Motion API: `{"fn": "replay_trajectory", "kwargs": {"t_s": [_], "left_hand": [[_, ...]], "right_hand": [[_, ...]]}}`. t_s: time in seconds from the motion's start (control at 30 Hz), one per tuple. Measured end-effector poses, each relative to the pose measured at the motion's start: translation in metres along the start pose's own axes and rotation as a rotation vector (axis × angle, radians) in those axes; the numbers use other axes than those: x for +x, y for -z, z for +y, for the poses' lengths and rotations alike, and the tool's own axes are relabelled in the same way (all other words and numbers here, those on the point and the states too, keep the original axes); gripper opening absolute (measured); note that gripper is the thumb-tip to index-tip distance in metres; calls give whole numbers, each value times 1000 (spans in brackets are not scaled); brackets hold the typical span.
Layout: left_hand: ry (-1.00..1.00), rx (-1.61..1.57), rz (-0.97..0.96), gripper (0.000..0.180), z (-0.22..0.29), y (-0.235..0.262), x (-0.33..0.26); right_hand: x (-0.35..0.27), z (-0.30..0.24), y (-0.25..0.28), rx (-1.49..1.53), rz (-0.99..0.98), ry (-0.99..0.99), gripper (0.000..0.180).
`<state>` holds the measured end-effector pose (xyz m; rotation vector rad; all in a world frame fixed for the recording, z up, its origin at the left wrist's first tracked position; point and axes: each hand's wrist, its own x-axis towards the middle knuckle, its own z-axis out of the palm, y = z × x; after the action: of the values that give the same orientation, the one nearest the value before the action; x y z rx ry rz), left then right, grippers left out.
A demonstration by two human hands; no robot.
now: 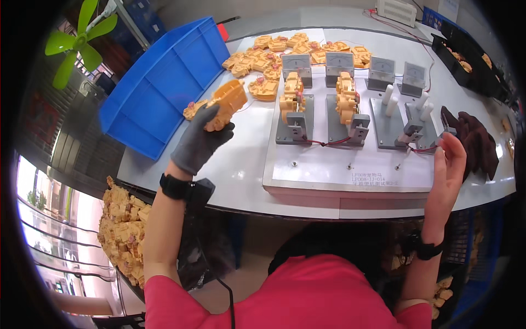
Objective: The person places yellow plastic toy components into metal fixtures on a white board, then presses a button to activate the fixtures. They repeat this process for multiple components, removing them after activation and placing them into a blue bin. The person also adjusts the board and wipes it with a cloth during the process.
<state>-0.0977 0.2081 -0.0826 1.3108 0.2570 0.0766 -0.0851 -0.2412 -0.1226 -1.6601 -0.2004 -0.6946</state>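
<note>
Orange part [226, 103] tilts, long axis up-right twd the bin [164, 82]; gloved left hand [200, 140] grips it, raised. Right hand [448, 167] bare, fingers loosely open, upright by fixture [350, 170].

glove [198, 143] grey | toy part [226, 103] orange | bin [164, 82] blue | fan [79, 41] green

Grey knit glove on my left hand [198, 143], right hand [446, 174] bare. Black band on each wrist, 2 total; a black cable hangs from the left one. Pink-red short-sleeved shirt.
</note>
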Motion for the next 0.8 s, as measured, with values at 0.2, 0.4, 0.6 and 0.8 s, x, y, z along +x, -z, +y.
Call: {"fn": "replay_trajectory", "kwargs": {"t_s": [0.2, 0.4, 0.6, 0.8], "left_hand": [[98, -466, -335, 58, 25, -69, -34], [243, -529, -513, 66, 29, -123, -30], [333, -492, -519, 64, 32, -156, -13], [443, -499, -573, 66, 29, -166, 3]], "right_hand": [[10, 16, -7, 26, -171, -56, 33], [9, 19, -17, 178, -126, -73, 31], [15, 20, -16, 129, -167, -56, 27], [10, 20, -14, 137, -201, -20, 27]]}}
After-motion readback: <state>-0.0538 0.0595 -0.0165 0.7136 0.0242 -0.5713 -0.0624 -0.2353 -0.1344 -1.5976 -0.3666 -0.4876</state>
